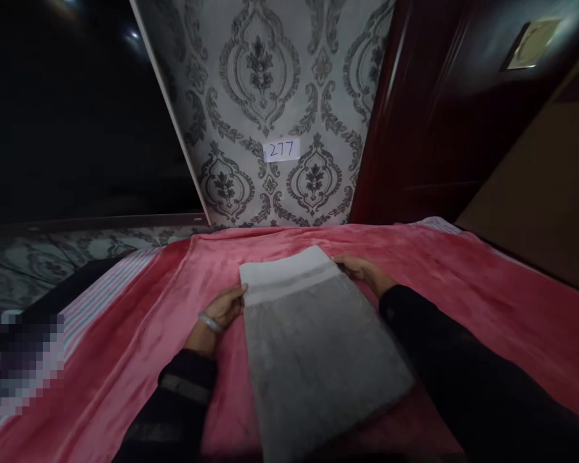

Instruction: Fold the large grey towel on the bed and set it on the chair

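Note:
A flat, folded grey cloth [318, 360] with a white band [289, 273] along its far end lies over a pink blanket [212, 251]. I cannot tell whether it is a towel or a garment. My left hand [226, 306], with a pale bracelet at the wrist, pinches the cloth's left edge just below the white band. At the far right corner, my right hand [357, 265] has its fingers closed on the edge near the band. The near right corner of the cloth looks slightly raised above the blanket.
Behind the blanket stands a patterned wall [260, 77] bearing a paper label [282, 150] marked 277. A large dark screen [77, 116] is at the left. Dark red wooden panelling [424, 116] and a brown board [545, 186] stand at the right. Striped fabric [101, 289] shows beside the blanket.

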`<act>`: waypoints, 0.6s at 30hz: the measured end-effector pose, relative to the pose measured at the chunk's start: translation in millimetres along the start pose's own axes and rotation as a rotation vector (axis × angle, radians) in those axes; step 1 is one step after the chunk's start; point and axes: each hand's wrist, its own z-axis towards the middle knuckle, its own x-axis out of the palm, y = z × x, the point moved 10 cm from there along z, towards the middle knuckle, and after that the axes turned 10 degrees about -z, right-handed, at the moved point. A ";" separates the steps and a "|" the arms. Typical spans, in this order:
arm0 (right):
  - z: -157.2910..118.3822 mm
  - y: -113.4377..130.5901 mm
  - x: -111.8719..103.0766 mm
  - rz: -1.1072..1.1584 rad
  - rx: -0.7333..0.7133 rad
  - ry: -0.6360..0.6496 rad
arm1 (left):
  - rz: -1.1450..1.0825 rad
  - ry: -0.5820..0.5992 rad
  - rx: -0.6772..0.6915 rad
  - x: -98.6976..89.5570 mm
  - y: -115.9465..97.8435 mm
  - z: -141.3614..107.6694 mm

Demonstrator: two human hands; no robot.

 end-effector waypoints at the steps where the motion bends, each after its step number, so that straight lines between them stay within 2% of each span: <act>1: 1.5 -0.6 5.5 0.022 0.006 0.056 | -0.007 0.033 0.022 3.0 -1.0 0.3; 3: -0.2 1.9 14.2 0.099 -0.027 0.144 | -0.022 0.064 0.049 7.0 -1.7 0.3; 5: -2.9 3.8 17.0 0.147 -0.072 0.163 | -0.031 0.053 0.062 8.5 -1.5 0.0; 8: 1.1 -2.3 10.7 0.060 -0.083 0.061 | -0.023 -0.022 0.077 5.3 -1.9 -1.0; 11: 12.7 -4.7 -4.3 -0.104 -0.120 -0.120 | 0.015 -0.130 0.115 -3.9 -3.9 -2.3; 14: 22.6 -4.2 -17.6 -0.238 -0.165 -0.262 | 0.103 -0.305 0.228 -22.0 -11.8 -5.6; 16: 25.8 -5.7 -22.6 -0.279 -0.176 -0.302 | 0.207 -0.418 0.321 -32.3 -19.4 -9.6; 18: 25.9 -7.2 -26.1 -0.309 -0.178 -0.314 | 0.295 -0.455 0.359 -35.0 -22.5 -10.7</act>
